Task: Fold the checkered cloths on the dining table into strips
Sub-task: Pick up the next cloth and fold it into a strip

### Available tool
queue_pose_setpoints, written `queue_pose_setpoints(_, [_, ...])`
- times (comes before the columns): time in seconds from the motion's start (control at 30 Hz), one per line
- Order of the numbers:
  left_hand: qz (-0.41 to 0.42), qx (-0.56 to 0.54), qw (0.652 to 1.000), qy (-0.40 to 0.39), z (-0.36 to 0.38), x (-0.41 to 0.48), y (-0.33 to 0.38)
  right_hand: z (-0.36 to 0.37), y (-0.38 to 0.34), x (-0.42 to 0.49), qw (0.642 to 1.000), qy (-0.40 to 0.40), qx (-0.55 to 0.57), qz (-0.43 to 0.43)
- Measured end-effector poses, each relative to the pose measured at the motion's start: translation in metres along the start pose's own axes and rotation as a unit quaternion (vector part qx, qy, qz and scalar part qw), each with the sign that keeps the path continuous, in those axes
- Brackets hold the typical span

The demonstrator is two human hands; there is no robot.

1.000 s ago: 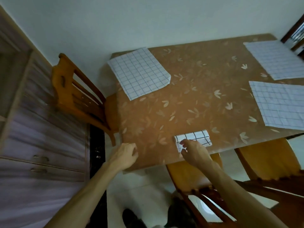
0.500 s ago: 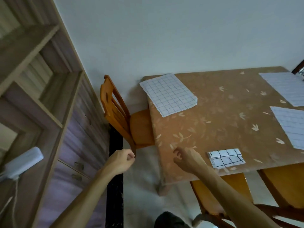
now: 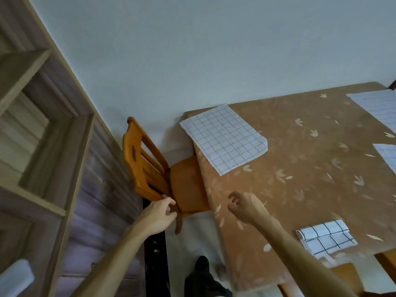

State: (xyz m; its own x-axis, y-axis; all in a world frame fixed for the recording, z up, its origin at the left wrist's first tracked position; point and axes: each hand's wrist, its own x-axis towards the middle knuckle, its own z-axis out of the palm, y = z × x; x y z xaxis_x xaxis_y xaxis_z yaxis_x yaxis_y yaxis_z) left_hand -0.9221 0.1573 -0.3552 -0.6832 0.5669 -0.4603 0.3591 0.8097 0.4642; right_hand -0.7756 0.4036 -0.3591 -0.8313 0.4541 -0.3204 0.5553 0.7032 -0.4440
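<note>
A: Which step is this?

B: Between cloths, I'd say. One folded cloth (image 3: 326, 237) lies near the table's (image 3: 300, 189) near edge, a short thick strip with nothing holding it. The next one, a flat cloth (image 3: 224, 137), sits at the far left corner, partly overhanging the edge by the chair (image 3: 150, 166).

A: And the hands?

B: Both empty. The left hand (image 3: 159, 215) is off the table, loosely curled beside the chair seat, fingers near it; I can't tell if they touch the wood. The right hand (image 3: 246, 207) hovers over the table's left part, fingers half curled, gripping nothing.

A: What does the next move call for?

B: Probably reaching on to the flat cloth, well ahead of both hands, and taking its near corners or edge. Since it hangs over the table edge, it may need pulling inward before folding. Two more cloths (image 3: 377, 108) show at the right edge, also unfolded.

A: What has changed from a second ago?

B: Then the right hand was on the folded cloth and the left rested at the table edge. Now the right has let go and moved left, the folded cloth stays put, and the view has swung left, toward the shelves (image 3: 38, 125).
</note>
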Motion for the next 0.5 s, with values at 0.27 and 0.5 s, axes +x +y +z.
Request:
queue_pose_setpoints(0.27, [0.013, 0.037, 0.999, -0.01, -0.037, 0.114, 0.052, -0.023, 0.011, 0.091, 0.994, 0.001, 0.066, 0.087])
queue_pose_setpoints(0.5, [0.103, 0.085, 0.988, -0.08, -0.042, 0.207, 0.117, -0.067, 0.039, 0.13, 0.971, 0.079, 0.13, 0.185])
